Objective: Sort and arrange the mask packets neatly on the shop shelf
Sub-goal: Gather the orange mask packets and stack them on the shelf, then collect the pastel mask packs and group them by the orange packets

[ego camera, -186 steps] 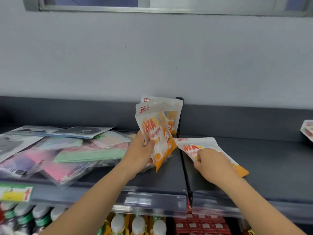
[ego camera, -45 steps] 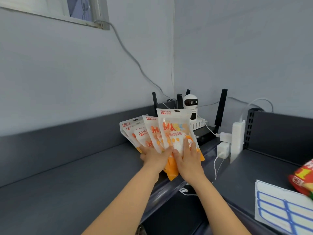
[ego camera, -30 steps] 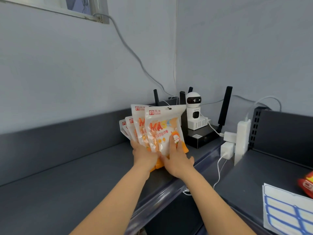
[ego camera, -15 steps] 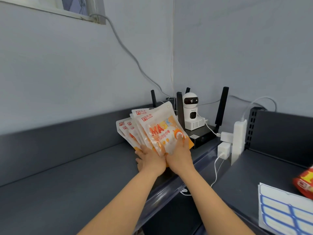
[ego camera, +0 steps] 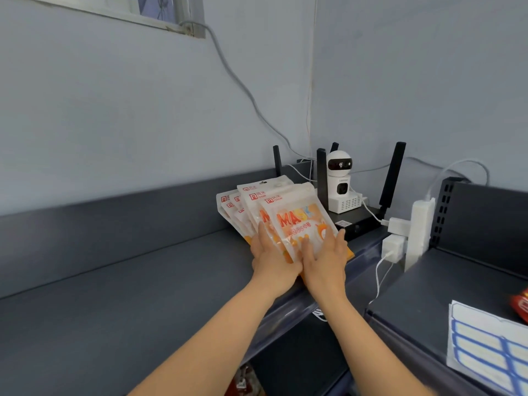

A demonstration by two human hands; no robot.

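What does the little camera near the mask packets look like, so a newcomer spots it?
Follow the dark grey shelf to the wall corner, just beyond the fanned mask packets. There the camera stands on a flat black router. It alone is white and round-headed, among black upright antennas.

You've got wide-open shelf (ego camera: 128, 281) left of the mask packets (ego camera: 297, 224); on the right, the router (ego camera: 357, 221), camera (ego camera: 339, 178) and power strip (ego camera: 418, 230) block you.
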